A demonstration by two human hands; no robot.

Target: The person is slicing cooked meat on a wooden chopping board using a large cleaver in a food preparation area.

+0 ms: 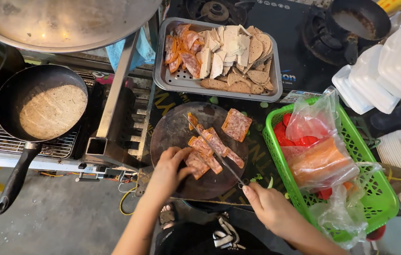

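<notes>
A round dark cutting board [172, 134] holds several slices of pinkish-orange meat loaf [207, 150] and a thicker square piece [237, 124]. My left hand [169, 169] rests on the slices at the board's near left, fingers pressing one slice. My right hand [266, 203] grips the handle of a long thin knife [212, 148], whose blade lies diagonally across the slices, tip pointing to the far left.
A metal tray [174, 82] of sliced meats and pale slices sits beyond the board. A green basket [375, 198] with bagged red and orange food stands at right, white foam boxes [389, 71] behind it. A black frying pan [39, 106] sits on a grill at left.
</notes>
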